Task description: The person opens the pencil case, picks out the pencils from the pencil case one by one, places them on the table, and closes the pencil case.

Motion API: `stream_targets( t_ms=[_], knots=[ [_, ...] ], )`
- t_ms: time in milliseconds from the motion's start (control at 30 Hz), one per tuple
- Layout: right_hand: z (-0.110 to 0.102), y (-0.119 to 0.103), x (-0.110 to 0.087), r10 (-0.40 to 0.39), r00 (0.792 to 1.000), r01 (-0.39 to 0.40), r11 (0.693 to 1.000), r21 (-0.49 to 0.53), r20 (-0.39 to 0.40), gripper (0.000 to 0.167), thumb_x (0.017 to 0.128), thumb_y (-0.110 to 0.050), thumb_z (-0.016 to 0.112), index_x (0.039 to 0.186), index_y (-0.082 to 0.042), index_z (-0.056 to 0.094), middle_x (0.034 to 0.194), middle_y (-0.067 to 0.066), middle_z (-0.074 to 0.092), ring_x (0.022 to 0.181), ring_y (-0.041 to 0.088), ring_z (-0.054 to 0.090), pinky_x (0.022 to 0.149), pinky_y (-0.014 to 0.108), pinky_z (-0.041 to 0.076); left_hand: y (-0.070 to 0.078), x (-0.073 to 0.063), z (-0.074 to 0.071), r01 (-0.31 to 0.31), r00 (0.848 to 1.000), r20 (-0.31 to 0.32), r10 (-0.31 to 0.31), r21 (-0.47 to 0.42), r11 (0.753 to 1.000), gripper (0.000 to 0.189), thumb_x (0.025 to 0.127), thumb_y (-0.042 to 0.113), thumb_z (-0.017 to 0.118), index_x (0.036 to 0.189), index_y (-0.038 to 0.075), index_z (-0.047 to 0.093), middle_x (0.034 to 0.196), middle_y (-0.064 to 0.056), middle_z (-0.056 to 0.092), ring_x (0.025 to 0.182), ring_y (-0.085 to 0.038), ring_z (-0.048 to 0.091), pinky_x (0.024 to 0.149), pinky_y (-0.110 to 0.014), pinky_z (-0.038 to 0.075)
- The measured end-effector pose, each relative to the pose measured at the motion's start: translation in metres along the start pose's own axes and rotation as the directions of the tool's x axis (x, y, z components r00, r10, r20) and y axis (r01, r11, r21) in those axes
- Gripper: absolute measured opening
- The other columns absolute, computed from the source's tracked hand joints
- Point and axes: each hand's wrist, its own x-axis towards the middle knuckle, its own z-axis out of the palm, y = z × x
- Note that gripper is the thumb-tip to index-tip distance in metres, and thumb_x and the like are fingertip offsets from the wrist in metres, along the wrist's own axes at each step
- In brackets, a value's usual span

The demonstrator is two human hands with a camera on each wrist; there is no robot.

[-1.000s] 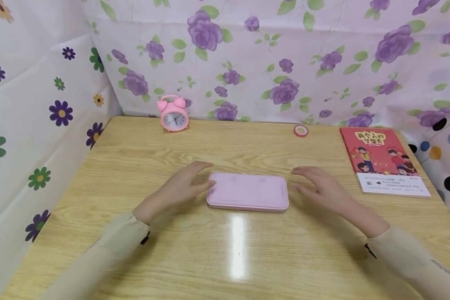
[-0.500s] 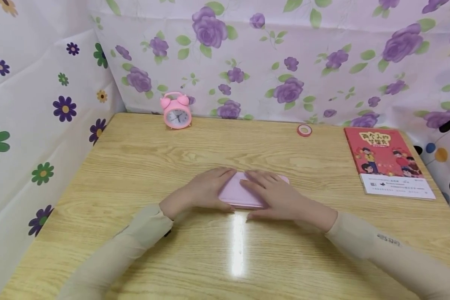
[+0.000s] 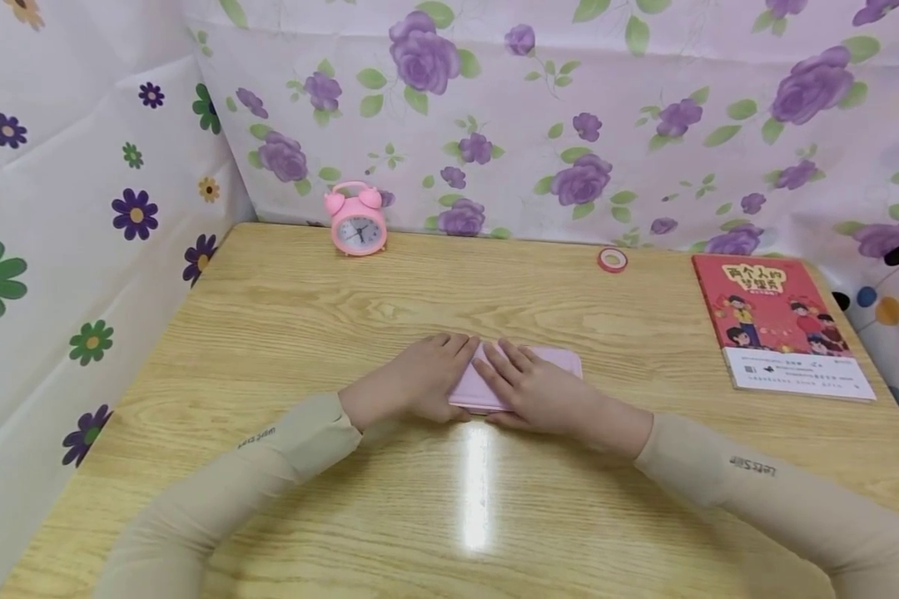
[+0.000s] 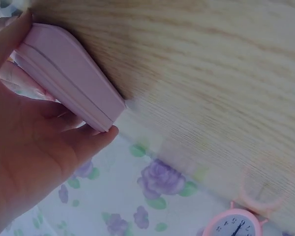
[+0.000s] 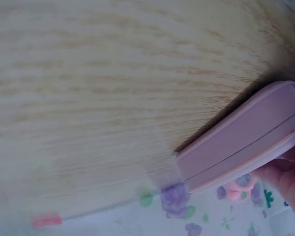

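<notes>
Straddling one end of a pink case (image 4: 71, 69), the left hand (image 4: 32, 137) has thumb and finger clamped on opposite edges in the left wrist view, the case smooth, likely light, firm-shelled and a little slippery, best taken by its long sides. In the right wrist view, its other end shows a seam (image 5: 236, 150) and rests on the table (image 5: 88, 98). From the head camera, the case lies nearer the person than the pink alarm clock (image 3: 360, 233) and right of it; the right hand (image 3: 545, 391) spans its top, though whether that grip is clamped cannot be told. Glossy wood grain spreads before the clock, a roll of tape (image 3: 613, 259) and a red book (image 3: 787, 324) sit to its right, and rose-printed cloth (image 3: 494, 91) hangs behind it
</notes>
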Motion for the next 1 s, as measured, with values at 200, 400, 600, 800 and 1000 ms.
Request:
stream_targets(
  t_ms=[200,400,600,800,1000],
  knots=[
    [0.006,-0.007,0.001,-0.13,0.981,0.1,0.974,-0.201,-0.141,0.053,0.099,-0.039,0.035,0.125,0.002,0.055,0.115,0.032,0.058,0.1,0.044,0.06,0.079,0.044,0.054,0.003,0.001,0.0,0.026,0.999,0.046,-0.028,0.039,0.999,0.105,0.073,0.059,0.066,0.144,-0.003,0.023,0.143,-0.017,0.035,0.127,-0.034,0.039,0.105,-0.044,0.035],
    [0.003,-0.014,-0.001,-0.157,0.984,0.131,0.959,-0.252,-0.088,0.043,0.101,-0.025,0.029,0.127,0.0,0.052,0.109,0.036,0.058,0.096,0.045,0.061,0.078,0.045,0.054,0.004,0.001,-0.003,0.024,0.998,0.064,-0.026,0.031,0.999,0.105,0.072,0.057,0.069,0.144,-0.004,0.022,0.142,-0.018,0.036,0.127,-0.034,0.039,0.106,-0.045,0.034],
    [0.001,-0.016,-0.004,-0.192,0.981,0.166,0.91,-0.38,-0.03,0.045,0.099,-0.012,0.018,0.132,-0.002,0.046,0.107,0.035,0.06,0.093,0.042,0.064,0.077,0.044,0.055,0.004,0.003,-0.006,0.018,0.999,0.044,-0.018,0.01,1.0,0.105,0.07,0.055,0.072,0.143,-0.003,0.024,0.14,-0.018,0.038,0.125,-0.034,0.04,0.106,-0.043,0.034],
    [-0.002,-0.012,-0.005,-0.202,0.975,0.16,0.924,-0.348,-0.089,0.041,0.102,-0.016,0.023,0.126,-0.001,0.052,0.107,0.028,0.063,0.092,0.037,0.065,0.076,0.039,0.056,0.004,0.003,-0.006,0.01,0.999,0.031,-0.009,-0.016,1.0,0.108,0.067,0.057,0.073,0.143,-0.005,0.025,0.138,-0.019,0.04,0.124,-0.034,0.041,0.106,-0.042,0.034],
    [-0.018,0.004,-0.01,0.006,1.0,-0.006,0.991,0.137,0.0,0.054,0.09,-0.039,0.058,0.126,0.001,0.055,0.126,0.018,0.057,0.115,0.03,0.056,0.092,0.039,0.048,-0.005,0.002,-0.003,0.018,0.998,0.06,-0.01,-0.134,0.991,0.113,0.068,0.06,0.072,0.146,-0.002,0.02,0.145,-0.017,0.033,0.131,-0.032,0.034,0.111,-0.039,0.026]
  ],
)
